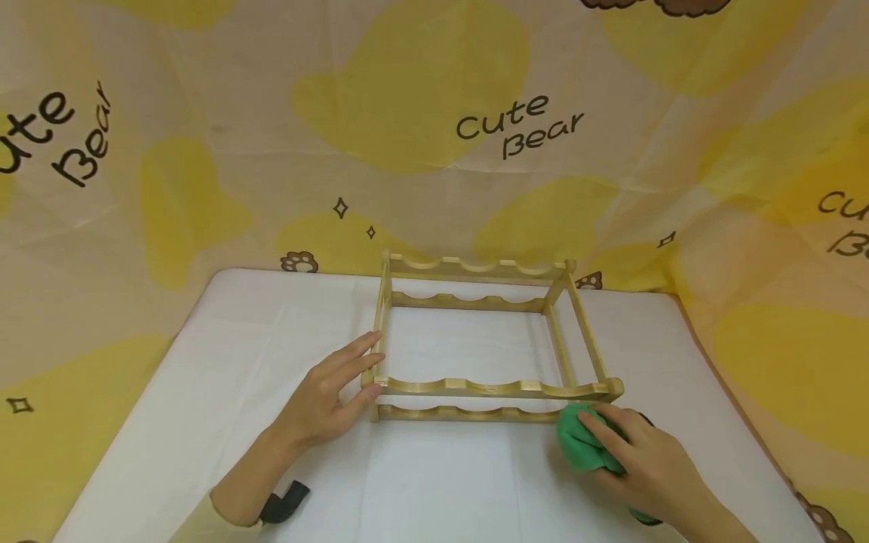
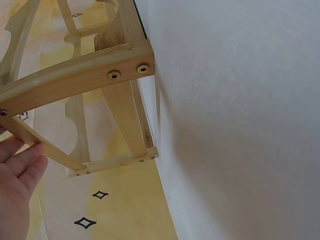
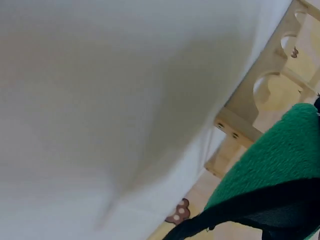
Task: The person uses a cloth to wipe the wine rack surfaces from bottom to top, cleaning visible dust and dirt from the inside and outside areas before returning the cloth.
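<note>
Gripping a bunched green cloth [image 1: 575, 445] in the bent fingers of the right hand [image 1: 648, 464] at the near right corner of a pale wooden rack [image 1: 455, 388], and resting the extended, uncurled fingers of the left hand [image 1: 326, 396] against its left end. Standing toward the far side of a white-covered table [image 1: 441, 483], with scalloped rails at two levels front and back, and with round fasteners visible on its left end in the left wrist view. Framed from behind by a yellow-blotched backdrop [image 1: 414, 83] printed with "Cute Bear" lettering.
</note>
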### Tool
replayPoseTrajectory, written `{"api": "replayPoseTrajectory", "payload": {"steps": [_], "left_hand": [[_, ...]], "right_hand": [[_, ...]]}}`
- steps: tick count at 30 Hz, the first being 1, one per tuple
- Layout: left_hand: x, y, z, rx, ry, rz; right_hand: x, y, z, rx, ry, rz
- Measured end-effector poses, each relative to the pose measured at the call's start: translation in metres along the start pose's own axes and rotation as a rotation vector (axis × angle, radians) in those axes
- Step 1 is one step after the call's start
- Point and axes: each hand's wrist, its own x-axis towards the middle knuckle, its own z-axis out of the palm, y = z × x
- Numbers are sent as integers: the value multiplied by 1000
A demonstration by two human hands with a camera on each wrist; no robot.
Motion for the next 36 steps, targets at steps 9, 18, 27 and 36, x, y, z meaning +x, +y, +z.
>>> {"api": "replayPoseTrajectory", "payload": {"steps": [9,18,27,36], "left_hand": [[1,0,1,-4,4,20],[3,2,1,0,22,49],[1,2,-1,7,16,28],[1,2,-1,0,13,26]], "right_hand": [[-7,0,15,-11,-104,-32],[-12,4,25,-1,-247,-57],[-6,-1,36,-9,-276,-95],[5,-7,46,33,-262,-96]]}}
